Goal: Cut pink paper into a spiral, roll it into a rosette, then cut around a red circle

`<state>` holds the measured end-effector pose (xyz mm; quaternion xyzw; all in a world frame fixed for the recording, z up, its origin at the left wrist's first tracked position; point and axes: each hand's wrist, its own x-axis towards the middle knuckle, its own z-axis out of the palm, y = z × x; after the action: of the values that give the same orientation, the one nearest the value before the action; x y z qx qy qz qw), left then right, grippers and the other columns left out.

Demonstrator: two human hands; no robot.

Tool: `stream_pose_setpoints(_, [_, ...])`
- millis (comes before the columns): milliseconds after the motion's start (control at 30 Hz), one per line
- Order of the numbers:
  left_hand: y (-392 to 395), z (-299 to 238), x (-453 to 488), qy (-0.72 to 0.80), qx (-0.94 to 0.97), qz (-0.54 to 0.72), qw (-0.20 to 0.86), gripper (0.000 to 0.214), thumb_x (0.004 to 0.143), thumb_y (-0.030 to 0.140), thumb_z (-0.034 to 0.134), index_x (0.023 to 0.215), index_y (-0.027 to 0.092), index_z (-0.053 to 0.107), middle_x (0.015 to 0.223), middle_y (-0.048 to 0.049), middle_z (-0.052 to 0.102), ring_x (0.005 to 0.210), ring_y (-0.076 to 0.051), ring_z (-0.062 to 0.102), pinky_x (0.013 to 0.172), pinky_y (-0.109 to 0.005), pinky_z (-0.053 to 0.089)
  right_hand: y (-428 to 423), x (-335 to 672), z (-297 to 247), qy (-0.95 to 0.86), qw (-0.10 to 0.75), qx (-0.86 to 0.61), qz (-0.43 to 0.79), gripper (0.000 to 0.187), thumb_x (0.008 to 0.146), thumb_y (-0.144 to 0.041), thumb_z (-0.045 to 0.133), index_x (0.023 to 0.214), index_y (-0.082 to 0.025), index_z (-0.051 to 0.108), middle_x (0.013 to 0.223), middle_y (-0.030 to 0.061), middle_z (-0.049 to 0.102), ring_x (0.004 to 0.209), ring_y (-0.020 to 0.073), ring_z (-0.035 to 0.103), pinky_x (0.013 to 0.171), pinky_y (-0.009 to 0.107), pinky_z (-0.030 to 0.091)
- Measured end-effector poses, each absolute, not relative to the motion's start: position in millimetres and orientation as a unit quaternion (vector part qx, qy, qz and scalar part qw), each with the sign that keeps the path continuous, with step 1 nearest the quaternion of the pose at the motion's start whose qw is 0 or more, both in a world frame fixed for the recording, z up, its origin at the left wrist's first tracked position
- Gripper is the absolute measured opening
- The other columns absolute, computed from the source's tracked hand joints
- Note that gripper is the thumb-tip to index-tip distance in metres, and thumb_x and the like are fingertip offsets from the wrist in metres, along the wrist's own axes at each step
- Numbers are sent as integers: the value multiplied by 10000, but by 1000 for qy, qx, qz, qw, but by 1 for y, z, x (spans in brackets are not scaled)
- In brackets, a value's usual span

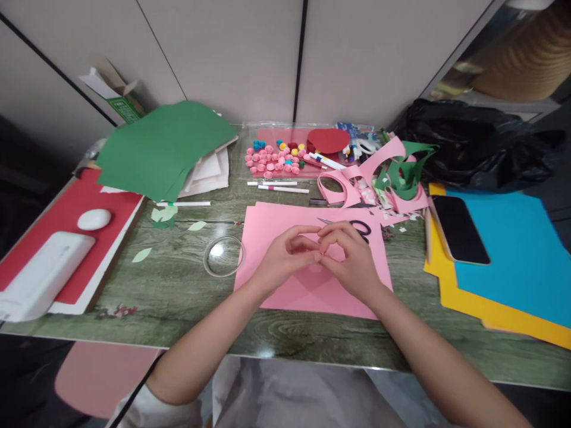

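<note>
Pink sheets [312,291]: lying stacked on the green table [178,285], beneath both hands.
Left hand [289,249]: curling its fingers and, it seems, pinching with thumb and fingertips.
Right hand [350,258]: mirroring that curl, its fingertips meeting the left ones.
Small pink piece [322,252]: apparently sitting between both hands' fingertips, above the sheets; fingers are hiding most of it, so its shape is impossible to tell. Pressing too hard could be crushing it; a loosening pinch could be dropping it onto paper of matching colour, where it would be blending in.
Scissors [370,228]: resting on the sheets just beyond the right hand; a careless reach could be meeting the blade.
Tape ring [222,274]: lying beside the sheets' left edge; a swinging left forearm could be knocking it.
</note>
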<state>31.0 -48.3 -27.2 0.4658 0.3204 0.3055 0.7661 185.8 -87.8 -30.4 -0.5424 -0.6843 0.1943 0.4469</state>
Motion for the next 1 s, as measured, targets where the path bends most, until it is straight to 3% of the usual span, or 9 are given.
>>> stream_pose_setpoints(267, [-48,-32,31,314,442,314,779,419,682,194,709,1078,189,573,773,-5,642,740,-126,594,720,-271,458,-89,184,-28,-695,437,-540,184,147,735,-133,654,710,-227,545,885,21,549,893,193,559,787,374,482])
stream_pose_setpoints(400, [-45,-32,29,325,426,317,783,438,667,192,717,1079,193,570,760,3,647,709,-111,584,673,-240,445,-90,186,-26,-712,439,-523,167,107,770,-151,630,820,-244,610,916,33,569,925,197,562,822,382,481])
stream_pose_setpoints(633, [-45,-29,28,342,427,307,779,433,674,221,710,1084,204,572,822,-9,649,726,-110,589,667,-236,450,-90,189,-33,-731,422,-511,165,222,830,-155,553,970,-288,663,975,46,584,953,199,571,849,409,482])
stream_pose_setpoints(1000, [-48,-28,31,318,436,307,784,400,697,208,705,1076,193,576,809,-19,660,774,-132,604,752,-284,459,-88,188,-32,-677,459,-546,182,114,723,-161,684,700,-239,604,885,11,579,876,193,574,789,388,485])
